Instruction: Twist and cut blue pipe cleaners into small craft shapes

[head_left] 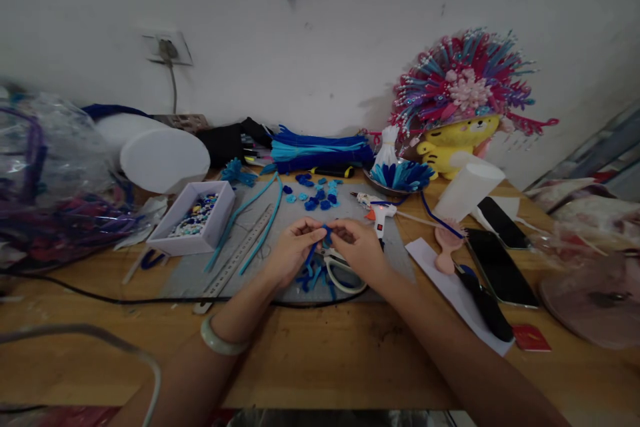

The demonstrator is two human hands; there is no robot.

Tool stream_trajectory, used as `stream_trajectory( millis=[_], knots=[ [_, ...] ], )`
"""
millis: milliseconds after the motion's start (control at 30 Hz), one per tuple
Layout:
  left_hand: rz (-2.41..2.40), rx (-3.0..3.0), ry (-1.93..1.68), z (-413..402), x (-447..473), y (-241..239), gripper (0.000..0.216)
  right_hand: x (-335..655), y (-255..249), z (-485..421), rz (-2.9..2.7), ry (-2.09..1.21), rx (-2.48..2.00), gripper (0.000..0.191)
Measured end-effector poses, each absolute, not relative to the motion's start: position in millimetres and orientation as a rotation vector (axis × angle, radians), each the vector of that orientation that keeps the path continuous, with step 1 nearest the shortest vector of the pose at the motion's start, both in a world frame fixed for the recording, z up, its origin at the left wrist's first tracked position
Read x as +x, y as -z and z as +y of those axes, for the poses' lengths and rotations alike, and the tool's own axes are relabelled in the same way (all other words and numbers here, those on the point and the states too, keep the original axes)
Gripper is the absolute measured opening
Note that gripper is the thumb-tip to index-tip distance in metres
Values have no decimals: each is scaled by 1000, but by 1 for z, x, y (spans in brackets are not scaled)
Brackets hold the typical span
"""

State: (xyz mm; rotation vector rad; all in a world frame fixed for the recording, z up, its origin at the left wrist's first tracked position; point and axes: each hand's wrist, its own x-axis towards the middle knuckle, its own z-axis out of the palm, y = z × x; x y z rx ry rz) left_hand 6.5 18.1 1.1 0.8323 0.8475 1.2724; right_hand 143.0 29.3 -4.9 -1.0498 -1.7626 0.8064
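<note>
**Blue pipe cleaner pinched between two hands**

Both the left hand (295, 247) and right hand (357, 247) grip a blue pipe cleaner (326, 237) between their fingertips, above scissors (340, 272) on the desk (320, 353). A glue gun (380, 213) lies just beyond the right hand.

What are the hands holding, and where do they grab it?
A blue pipe cleaner. The left hand and right hand both pinch its top end with their fingertips; the rest hangs down.

Fuzzy blue pipe cleaner (326, 237); matt wooden table (320, 353); glossy phone (500, 267).
</note>
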Motion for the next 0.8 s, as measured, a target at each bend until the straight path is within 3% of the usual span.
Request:
stream_trajectory(
  millis=[133, 367, 800],
  knots=[
    [844, 825, -1190, 17, 5, -5, 19, 145, -2, 28, -1817, -786, -998, 16],
    [830, 892, -1006, 19, -3, -1, 18, 149, 0, 31, -1839, -1053, -985, 14],
    [834, 1061, -925, 23, -6, 5, 14, 150, 1, 34, -2023, -1076, -1009, 5]
  ],
)
